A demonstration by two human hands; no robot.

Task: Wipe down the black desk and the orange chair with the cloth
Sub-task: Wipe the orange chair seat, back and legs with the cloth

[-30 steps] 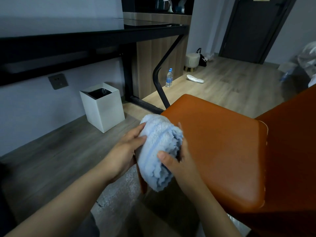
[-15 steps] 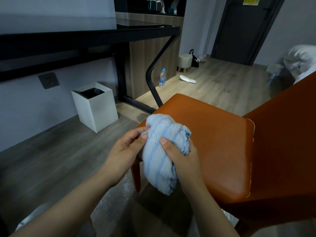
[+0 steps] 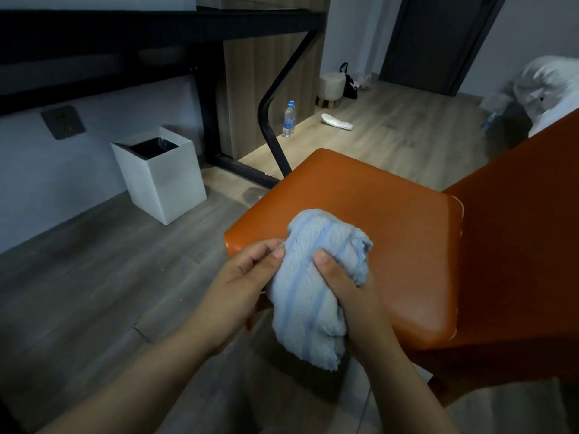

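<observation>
A bunched light-blue striped cloth hangs over the front left corner of the orange chair seat. My left hand pinches the cloth's left side with thumb and fingers. My right hand grips it from the right, thumb on top. The chair's orange backrest rises at the right. The black desk runs along the wall at the upper left, seen from below its top edge, with a bent black leg reaching the floor.
A white bin with a black liner stands on the wooden floor under the desk. Two water bottles, a small stool, a black bag and a white slipper lie farther back. White bedding shows at the right.
Both hands have carried the cloth rightward and over the chair seat's front corner. The view has tilted down, so the desk sits higher in the frame.
</observation>
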